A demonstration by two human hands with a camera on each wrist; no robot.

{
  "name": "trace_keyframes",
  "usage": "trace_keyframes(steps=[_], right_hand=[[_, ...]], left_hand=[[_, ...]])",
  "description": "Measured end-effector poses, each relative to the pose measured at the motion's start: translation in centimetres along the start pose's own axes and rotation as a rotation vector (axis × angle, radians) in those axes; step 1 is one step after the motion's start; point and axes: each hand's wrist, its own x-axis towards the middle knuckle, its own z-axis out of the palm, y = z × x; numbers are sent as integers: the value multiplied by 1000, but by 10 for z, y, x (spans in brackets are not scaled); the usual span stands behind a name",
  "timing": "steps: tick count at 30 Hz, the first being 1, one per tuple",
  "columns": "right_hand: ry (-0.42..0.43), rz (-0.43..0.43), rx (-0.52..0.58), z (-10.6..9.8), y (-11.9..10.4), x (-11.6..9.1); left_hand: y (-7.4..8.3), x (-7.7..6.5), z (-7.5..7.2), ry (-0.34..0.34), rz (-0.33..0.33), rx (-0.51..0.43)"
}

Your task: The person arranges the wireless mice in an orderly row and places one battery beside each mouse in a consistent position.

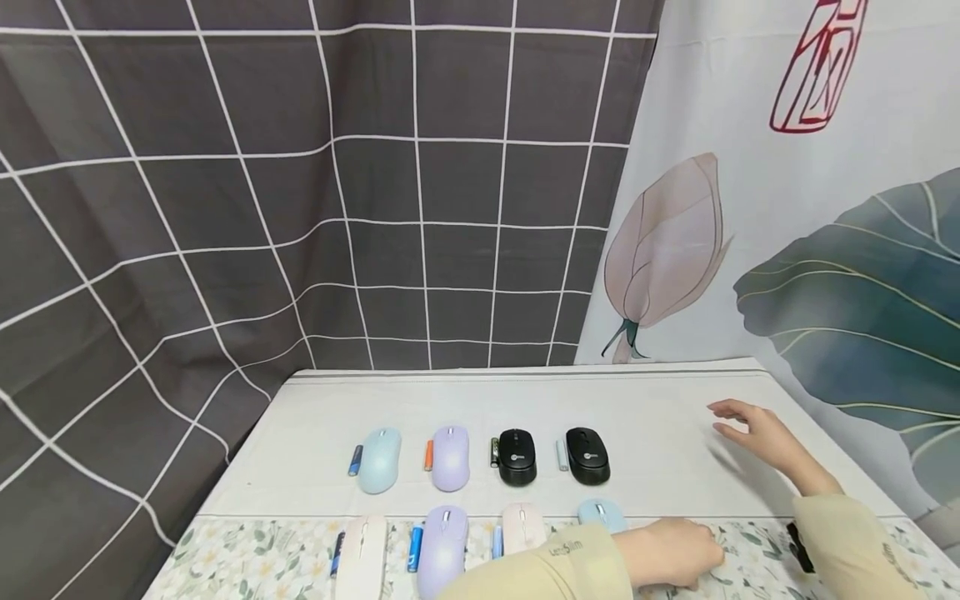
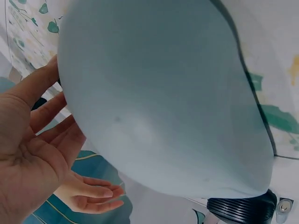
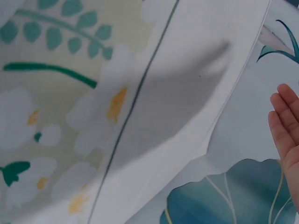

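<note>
My left hand (image 1: 671,552) reaches across the front of the table, fingers bent down towards the flowered cloth. Just behind its sleeve is a light blue mouse (image 1: 602,514), partly covered by the sleeve. In the left wrist view a light blue mouse (image 2: 168,102) fills the middle, overlapping the fingertips of the left hand (image 2: 32,149). A bit of something dark shows between thumb and fingers there; I cannot tell whether they hold it. My right hand (image 1: 763,440) hovers over the table's right side, holding nothing, fingers (image 3: 284,121) loosely extended.
The back row has a light blue mouse (image 1: 379,461), a lilac mouse (image 1: 451,458) and two black mice (image 1: 517,457), each beside a battery. In front lie a white mouse (image 1: 363,557), another lilac mouse (image 1: 443,550) and a pale pink mouse (image 1: 522,527), also beside batteries.
</note>
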Motion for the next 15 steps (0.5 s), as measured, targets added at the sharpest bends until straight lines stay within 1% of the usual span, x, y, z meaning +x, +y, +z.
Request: trace_keyframes(steps=[7,12,15], right_hand=[[0,-20,-11,3,-12,6],[16,-58,-16,6,-20,9],[20,-83,-18,7,-26,10]], left_hand=[[-5,0,0,23,52,12],[-8,-1,-1,53,107,17],[-8,-3,-2,64,121,26]])
